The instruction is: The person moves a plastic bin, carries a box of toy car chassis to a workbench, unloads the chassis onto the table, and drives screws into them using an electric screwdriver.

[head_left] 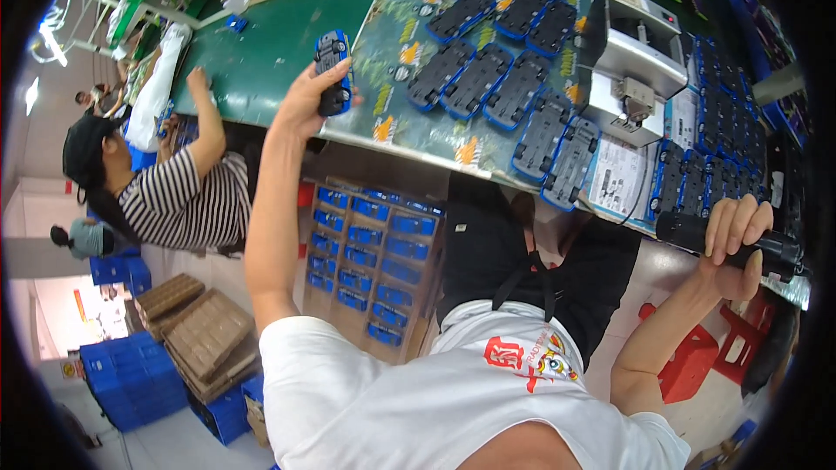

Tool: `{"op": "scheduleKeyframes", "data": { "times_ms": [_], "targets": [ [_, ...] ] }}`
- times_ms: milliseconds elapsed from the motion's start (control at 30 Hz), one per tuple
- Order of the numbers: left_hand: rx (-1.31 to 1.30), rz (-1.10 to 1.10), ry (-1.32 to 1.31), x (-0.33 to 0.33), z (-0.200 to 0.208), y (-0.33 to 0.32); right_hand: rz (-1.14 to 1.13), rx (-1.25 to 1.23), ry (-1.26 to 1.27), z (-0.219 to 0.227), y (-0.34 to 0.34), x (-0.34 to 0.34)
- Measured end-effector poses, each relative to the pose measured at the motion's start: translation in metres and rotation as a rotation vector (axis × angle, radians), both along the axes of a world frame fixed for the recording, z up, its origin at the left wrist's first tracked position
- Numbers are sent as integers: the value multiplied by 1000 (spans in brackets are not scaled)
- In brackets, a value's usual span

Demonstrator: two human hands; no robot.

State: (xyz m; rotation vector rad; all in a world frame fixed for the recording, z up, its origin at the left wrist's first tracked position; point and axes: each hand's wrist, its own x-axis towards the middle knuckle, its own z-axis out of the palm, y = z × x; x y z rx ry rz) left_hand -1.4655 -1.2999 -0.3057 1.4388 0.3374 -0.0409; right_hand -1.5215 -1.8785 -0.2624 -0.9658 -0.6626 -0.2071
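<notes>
My left hand [306,103] grips a blue toy car [333,72] with its dark underside showing, held just above the near edge of the green workbench [261,52]. My right hand [738,242] is wrapped around a black cylindrical power tool [697,233] at the right end of the bench. Between my hands, several blue toy car bodies [488,78] lie upside down in rows on a printed mat [396,126].
A grey metal machine [631,61] stands right of the mat, with more toy cars [727,135] beyond it. A box of blue cars [370,257] sits under the bench. A person in a striped shirt [187,196] works at left. Red stools [688,365] stand lower right.
</notes>
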Motion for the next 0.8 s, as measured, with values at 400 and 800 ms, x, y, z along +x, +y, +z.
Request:
{"op": "scheduleKeyframes", "data": {
  "times_ms": [400, 800],
  "targets": [
    [-831, 149, -113, -154, -34, -206, 351, 105, 15, -2, 70, -33],
    [-741, 124, -193, -126, 8, -293, -106, -147, 338, -14, 104, -57]
  ]
}}
